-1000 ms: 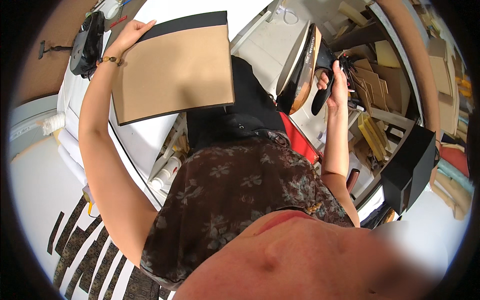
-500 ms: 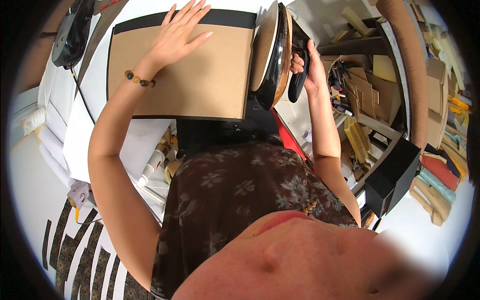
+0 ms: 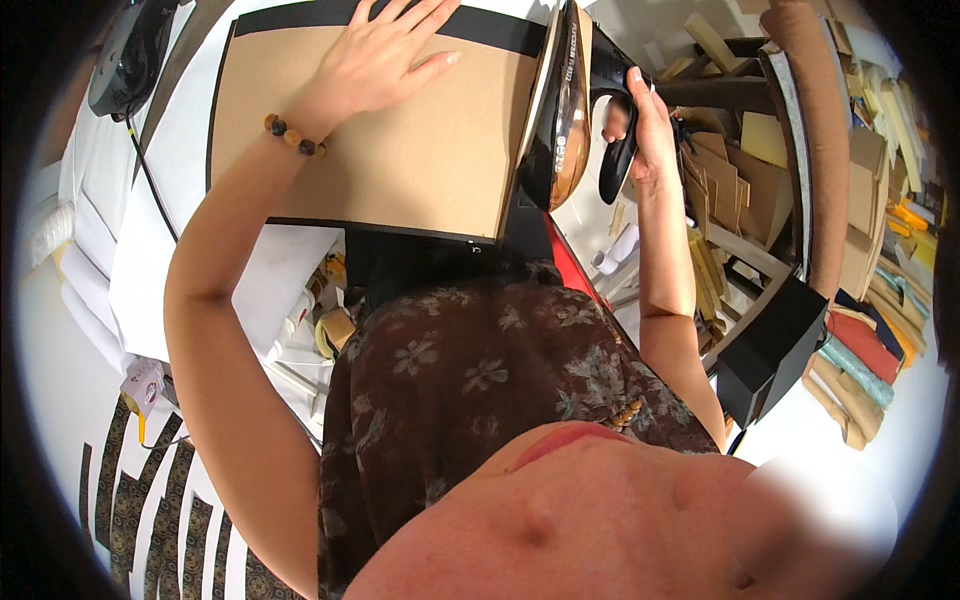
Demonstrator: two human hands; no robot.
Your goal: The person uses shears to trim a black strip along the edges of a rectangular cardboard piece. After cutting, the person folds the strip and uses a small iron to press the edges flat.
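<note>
A brown board (image 3: 440,150) with black borders lies on the white work surface in front of me. My left hand (image 3: 385,65) rests flat on its upper part, fingers stretched out and thumb apart. In my right hand (image 3: 650,130) is a clothes iron (image 3: 570,110) with a glossy black and brown body, my fingers wrapped round its black handle. The iron is tipped on its side, its soleplate facing the board's right edge. It seems to touch that edge, though the exact contact is hidden.
A black device (image 3: 130,62) with a cord sits at the upper left. Dark patterned strips (image 3: 130,510) lie at lower left. To the right are cardboard pieces (image 3: 715,185), a black box (image 3: 775,350) and a long brown padded roll (image 3: 828,150).
The iron has moved right and tilted against the board's right edge, turning its printed side into view. My left hand has shifted slightly up and right on the board.
</note>
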